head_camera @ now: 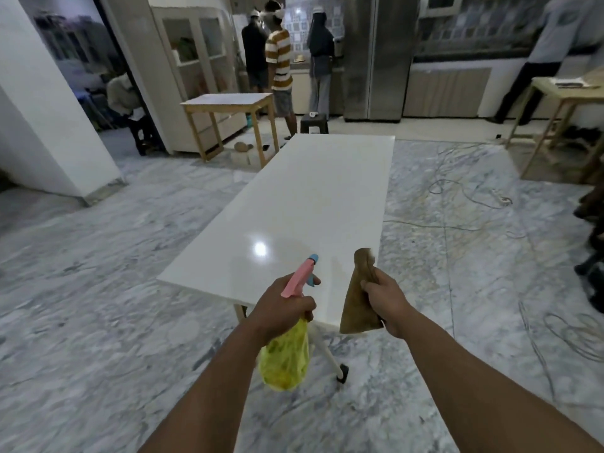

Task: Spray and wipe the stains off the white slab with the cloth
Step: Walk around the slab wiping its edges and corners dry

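— So, what is each hand doing?

— Left hand [283, 310] grips the neck of a spray bottle [287, 341], fingers curled round it just under the pink trigger head, whose blue nozzle points toward the slab. The yellow body hangs below the fist. Right hand [385, 297] pinches a brown cloth [358, 302], thumb on top and fingers curled behind, so the cloth stands up above the hand and drapes below it.

— And the white slab?

— The white slab [313, 204] lies flat as the top of a table, straight ahead, its near edge just beneath both hands (neither the bottle nor the cloth touches it). A bright light spot reflects on its glossy face. I cannot make out stains on it.

— Around it?

— Marble floor [98, 289], loose cables [470, 194] to the right, a wooden table [228, 103] beyond, and people [277, 57] standing at the far kitchen counter.
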